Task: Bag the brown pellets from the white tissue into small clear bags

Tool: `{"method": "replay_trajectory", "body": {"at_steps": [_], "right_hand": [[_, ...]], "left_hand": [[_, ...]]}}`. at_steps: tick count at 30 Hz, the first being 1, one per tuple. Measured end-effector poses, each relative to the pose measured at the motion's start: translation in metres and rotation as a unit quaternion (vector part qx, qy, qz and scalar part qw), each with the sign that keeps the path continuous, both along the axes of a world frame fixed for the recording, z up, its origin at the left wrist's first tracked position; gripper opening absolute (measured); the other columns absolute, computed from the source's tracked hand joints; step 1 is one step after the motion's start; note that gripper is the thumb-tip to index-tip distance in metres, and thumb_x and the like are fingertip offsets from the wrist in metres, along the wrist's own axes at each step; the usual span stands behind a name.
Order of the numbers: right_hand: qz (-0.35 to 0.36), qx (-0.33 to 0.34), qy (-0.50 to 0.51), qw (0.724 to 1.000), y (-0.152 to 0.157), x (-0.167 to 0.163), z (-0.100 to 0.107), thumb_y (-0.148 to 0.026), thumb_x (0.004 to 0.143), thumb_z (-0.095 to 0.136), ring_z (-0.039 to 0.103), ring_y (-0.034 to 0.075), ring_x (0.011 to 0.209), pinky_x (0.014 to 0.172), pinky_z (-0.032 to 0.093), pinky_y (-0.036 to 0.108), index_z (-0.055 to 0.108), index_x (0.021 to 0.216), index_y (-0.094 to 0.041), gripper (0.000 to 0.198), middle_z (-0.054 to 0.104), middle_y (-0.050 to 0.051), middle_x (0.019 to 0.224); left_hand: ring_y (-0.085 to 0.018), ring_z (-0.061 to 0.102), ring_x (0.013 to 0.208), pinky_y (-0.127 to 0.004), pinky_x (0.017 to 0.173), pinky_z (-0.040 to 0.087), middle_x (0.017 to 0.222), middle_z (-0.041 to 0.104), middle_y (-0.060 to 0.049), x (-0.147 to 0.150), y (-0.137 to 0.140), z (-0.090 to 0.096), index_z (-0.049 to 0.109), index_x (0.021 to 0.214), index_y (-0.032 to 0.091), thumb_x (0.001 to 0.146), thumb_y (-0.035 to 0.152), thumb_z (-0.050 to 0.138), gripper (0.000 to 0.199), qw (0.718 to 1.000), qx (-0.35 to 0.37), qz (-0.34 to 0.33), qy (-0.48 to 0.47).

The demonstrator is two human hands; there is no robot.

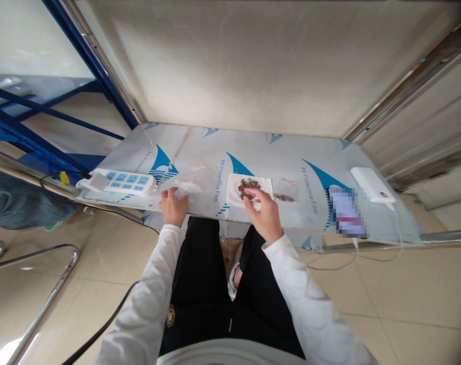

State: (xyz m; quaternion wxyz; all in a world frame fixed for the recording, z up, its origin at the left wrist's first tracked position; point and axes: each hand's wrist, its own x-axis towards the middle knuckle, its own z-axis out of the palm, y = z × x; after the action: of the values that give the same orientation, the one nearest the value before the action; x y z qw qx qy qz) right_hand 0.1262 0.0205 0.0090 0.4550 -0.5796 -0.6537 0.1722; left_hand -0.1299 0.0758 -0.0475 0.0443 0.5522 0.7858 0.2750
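Note:
A white sheet (234,190) lies on the table (291,152), with a pile of small dark reddish-brown pieces (247,187) on it. My right hand (264,213) rests at the sheet's near right corner, fingertips pinched at the edge of the pile. My left hand (172,207) lies at the table's front edge, its fingers touching a clear plastic bag (190,182). A second small clear bag (285,190) holding a few dark pieces lies just right of the sheet.
A white power strip (122,182) with blue sockets sits at the table's left end. A white power bank (373,185) and a blurred-out phone (346,210) with cables lie at the right. Blue shelving (44,121) stands on the left, a metal rail (44,304) on the floor.

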Motion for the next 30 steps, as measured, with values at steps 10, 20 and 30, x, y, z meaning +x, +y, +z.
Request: {"method": "replay_trajectory", "body": {"at_steps": [10,20,30], "right_hand": [[0.049,-0.119,0.156,0.979,0.002,-0.031,-0.010,-0.042,0.076,0.068,0.061,0.023,0.107,0.086,0.051,0.037,0.056,0.122,-0.021,0.052,0.063,0.013,0.122],[0.042,-0.136,0.206,0.968,-0.024,-0.034,0.004,-0.042,0.080,0.063,0.065,0.019,0.064,0.065,0.053,0.031,0.072,0.083,-0.018,0.025,0.073,0.006,0.076],[0.102,-0.075,0.008,0.992,-0.050,-0.021,0.019,-0.023,0.085,0.059,0.064,0.022,0.088,0.080,0.049,0.033,0.068,0.107,-0.022,0.024,0.071,0.007,0.098]], "left_hand": [[-0.014,0.064,0.081,-0.026,0.077,0.047,0.091,0.069,-0.005,0.024,-0.039,0.041,0.063,0.093,0.017,0.074,0.035,0.068,0.027,0.897,0.116,-0.158,-0.397],[-0.011,0.059,0.067,-0.023,0.066,0.046,0.082,0.068,-0.003,0.072,-0.076,0.062,0.062,0.086,0.018,0.073,0.042,0.070,0.028,0.920,0.124,-0.064,-0.366],[-0.019,0.069,0.075,-0.027,0.071,0.053,0.083,0.075,-0.006,0.097,-0.090,0.068,0.072,0.089,0.018,0.079,0.041,0.063,0.026,0.890,-0.004,-0.217,-0.402]]}}
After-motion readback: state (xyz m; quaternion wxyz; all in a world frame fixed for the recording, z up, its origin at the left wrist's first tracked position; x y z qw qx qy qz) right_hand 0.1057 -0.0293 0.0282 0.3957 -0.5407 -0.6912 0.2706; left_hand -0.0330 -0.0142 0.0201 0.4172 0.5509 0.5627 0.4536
